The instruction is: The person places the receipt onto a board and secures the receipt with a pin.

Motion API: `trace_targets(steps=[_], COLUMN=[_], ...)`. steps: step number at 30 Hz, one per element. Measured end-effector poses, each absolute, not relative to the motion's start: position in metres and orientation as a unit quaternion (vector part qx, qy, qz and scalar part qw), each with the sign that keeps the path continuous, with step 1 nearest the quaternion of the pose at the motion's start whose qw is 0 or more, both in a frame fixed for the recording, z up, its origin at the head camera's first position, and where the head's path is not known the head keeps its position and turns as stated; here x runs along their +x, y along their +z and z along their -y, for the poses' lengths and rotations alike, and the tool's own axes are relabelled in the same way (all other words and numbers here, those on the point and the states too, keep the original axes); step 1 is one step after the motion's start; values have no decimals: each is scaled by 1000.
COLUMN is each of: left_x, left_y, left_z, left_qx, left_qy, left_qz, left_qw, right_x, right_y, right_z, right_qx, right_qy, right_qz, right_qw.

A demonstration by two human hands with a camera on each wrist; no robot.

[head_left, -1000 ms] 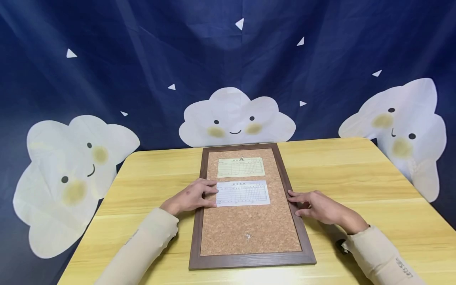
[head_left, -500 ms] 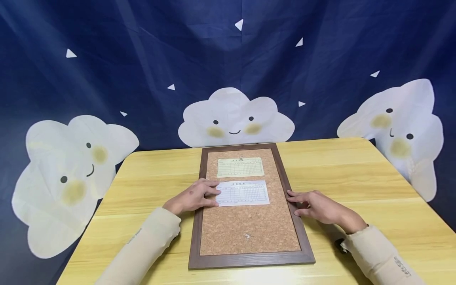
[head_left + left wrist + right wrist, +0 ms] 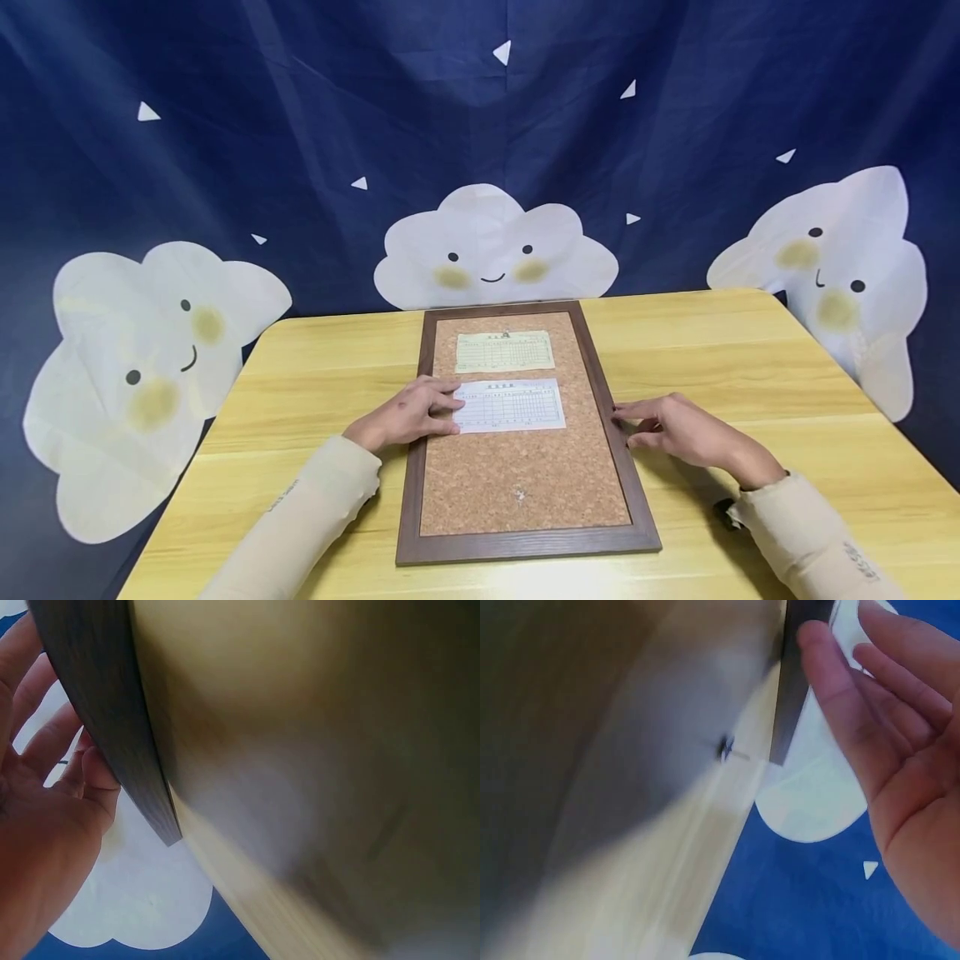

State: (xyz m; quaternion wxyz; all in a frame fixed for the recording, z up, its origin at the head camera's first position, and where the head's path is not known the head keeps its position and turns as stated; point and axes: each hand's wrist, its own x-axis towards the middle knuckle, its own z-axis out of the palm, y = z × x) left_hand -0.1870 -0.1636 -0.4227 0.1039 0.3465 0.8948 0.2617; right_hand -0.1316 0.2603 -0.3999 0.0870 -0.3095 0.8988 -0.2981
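On the table lies a cork board (image 3: 525, 475) with a dark brown wooden frame (image 3: 525, 545). A white printed slip (image 3: 513, 407) lies on the cork, below a pale yellow slip (image 3: 506, 352) that has a small clear pin near its top edge. My left hand (image 3: 408, 412) reaches over the left frame side, its extended fingertips and thumb resting at the white slip's left edge. My right hand (image 3: 690, 429) is beside the right frame side, fingertips right at the edge, gripping nothing.
A small clear pin-like thing (image 3: 520, 496) sits on the lower cork. The right wrist view shows a small dark thing with a thin stem (image 3: 725, 748) near the frame's end. Behind the table (image 3: 697, 342) hangs a blue curtain (image 3: 450, 100) with clouds.
My left hand first slid a little further right over the white slip's edge, then stayed. My right hand has just drawn back slightly to the right from the frame.
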Motion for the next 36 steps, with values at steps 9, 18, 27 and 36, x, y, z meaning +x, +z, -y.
trace_targets(steps=[9,18,27,36], left_x=[-188,-189,-189,-188], left_y=[-423,-423,-422,-422], left_z=[164,165,164,164], left_qx=[349,345,337,334], left_qy=[262,265,267,275], left_qz=[-893,-893,-895,-893], left_qw=[107,112,118,122], right_x=[-131,-130,-126,-130], right_y=[-394,-388,-397,-409], right_z=[-269,-295,-315,-307], right_qx=[-280,-269,-260,-275], right_qy=[-331,-316,-244,-242], right_qz=[-898,-908,-933,-927], right_qw=[70,46,56,79])
